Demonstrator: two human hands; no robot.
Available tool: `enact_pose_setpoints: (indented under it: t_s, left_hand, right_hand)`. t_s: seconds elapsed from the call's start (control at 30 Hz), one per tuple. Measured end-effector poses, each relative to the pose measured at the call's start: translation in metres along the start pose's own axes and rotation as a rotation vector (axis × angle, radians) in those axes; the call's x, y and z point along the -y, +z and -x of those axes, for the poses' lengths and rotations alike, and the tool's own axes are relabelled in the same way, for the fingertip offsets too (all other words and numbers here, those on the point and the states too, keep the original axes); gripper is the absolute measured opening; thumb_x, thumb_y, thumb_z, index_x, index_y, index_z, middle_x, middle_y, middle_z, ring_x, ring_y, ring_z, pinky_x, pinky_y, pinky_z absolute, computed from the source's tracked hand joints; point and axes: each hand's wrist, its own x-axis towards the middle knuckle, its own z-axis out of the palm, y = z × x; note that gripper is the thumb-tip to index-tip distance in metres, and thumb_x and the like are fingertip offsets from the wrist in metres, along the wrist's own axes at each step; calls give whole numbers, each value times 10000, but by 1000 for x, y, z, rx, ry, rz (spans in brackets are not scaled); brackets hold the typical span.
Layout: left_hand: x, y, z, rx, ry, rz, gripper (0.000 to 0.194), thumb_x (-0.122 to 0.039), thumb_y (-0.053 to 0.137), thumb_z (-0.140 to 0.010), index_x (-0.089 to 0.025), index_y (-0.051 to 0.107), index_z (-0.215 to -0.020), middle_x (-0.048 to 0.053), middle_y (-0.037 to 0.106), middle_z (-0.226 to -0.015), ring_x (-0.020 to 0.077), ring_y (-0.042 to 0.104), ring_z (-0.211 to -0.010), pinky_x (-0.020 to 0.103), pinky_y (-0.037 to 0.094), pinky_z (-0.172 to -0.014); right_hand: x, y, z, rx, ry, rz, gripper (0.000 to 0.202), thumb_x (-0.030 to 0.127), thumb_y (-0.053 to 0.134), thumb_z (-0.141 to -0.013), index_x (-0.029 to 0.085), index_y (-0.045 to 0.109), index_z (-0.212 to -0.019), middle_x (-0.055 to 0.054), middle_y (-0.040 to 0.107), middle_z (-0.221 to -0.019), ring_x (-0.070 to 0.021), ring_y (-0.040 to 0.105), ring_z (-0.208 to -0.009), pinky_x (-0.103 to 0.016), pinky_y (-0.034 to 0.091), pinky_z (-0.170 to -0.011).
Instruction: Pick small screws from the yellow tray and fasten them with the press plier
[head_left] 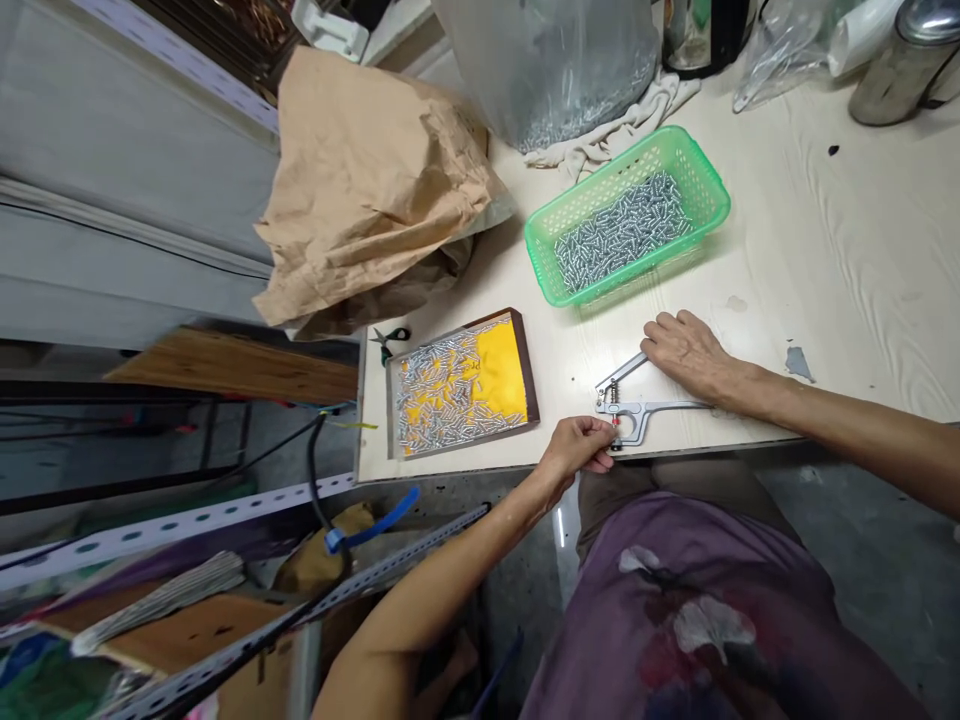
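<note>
The press tool (637, 400) lies at the counter (825, 260) edge. The right hand (686, 350) rests flat on its upper handle, steadying it; the left hand (581, 445) pinches a small part at its jaw, with the screw tray (457, 385) just beside it.

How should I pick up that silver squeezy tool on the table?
Take the silver press tool by its two long handles, coming from the right, where the right hand already rests on the upper one. The handles lie flat and spread apart toward that side, so probably a hand can wrap around both. The left hand is at the small jaw end, which looks too fiddly to lift by.
</note>
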Motion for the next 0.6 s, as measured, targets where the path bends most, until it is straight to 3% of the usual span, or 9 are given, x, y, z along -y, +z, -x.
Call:
enact_pose_setpoints:
  t_s: [0.27, 0.6]
  left_hand:
    - [3, -2, -2, 58, -10, -32, 137, -114, 737, -778, -99, 612, -722, -46, 577, -491, 58, 573, -427, 142, 473, -457]
    - [2, -1, 1, 105, -24, -82, 134, -136, 683, -830, -112, 580, -749, -66, 546, -464, 48, 547, -404, 138, 482, -456]
  right_hand:
    - [0, 1, 6, -23, -31, -7, 356, 25, 330, -892, 188, 646, -898, -94, 617, -838, -236, 447, -823, -361, 270, -666]
    - [-9, 0, -1, -62, -89, 20, 294, 56, 384, -897, 207, 635, -871, -72, 632, -834, -223, 448, -824, -361, 292, -710]
